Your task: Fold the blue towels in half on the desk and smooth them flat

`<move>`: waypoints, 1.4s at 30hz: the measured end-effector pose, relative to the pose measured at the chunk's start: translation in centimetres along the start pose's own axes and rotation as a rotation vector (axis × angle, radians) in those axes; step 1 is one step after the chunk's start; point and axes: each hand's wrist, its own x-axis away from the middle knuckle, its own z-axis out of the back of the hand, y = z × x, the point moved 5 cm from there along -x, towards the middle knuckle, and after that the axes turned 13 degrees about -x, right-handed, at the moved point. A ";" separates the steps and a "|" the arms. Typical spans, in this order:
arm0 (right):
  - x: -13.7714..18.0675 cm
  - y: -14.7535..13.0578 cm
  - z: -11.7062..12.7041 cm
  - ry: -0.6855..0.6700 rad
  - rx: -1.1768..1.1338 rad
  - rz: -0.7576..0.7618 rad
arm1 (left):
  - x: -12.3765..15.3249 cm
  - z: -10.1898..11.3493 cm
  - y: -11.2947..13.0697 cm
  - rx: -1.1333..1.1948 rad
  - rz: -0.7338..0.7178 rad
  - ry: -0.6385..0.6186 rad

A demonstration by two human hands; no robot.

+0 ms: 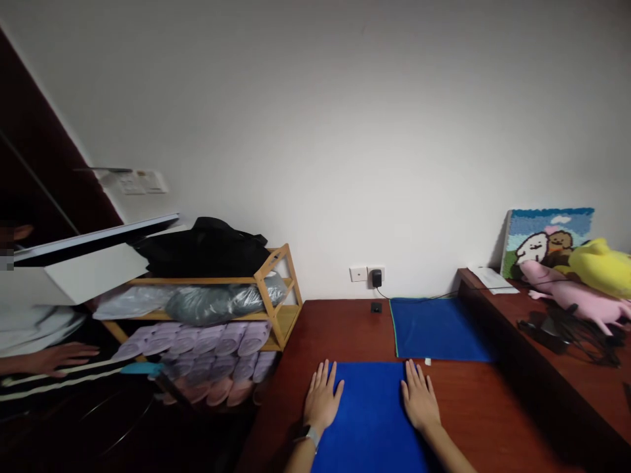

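A bright blue cloth (372, 414) lies flat on the reddish-brown wooden table (340, 328), running out of view at the bottom. My left hand (323, 397) rests palm down on its left edge, fingers stretched out, with a watch (308, 433) on the wrist. Along the right edge, my right hand (420, 395) lies flat too, fingers apart. Neither hand grips anything. Behind the right hand a second, darker blue cloth (438, 332) with a green-edged left side is spread near the wall. A small white tag (427, 361) sticks out at its front edge.
A black adapter (376, 278) sits in the wall outlet, its cable trailing right. The raised right-hand surface holds a pink plush toy (576, 289), a yellow plush toy (601, 266) and tangled cables (586, 338). At left are a wooden slipper rack (273, 302) and a person's hand (59, 358).
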 end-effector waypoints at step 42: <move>-0.2 -0.1 0.4 -0.051 0.063 -0.052 | -0.6 1.9 1.6 0.002 -0.092 -0.039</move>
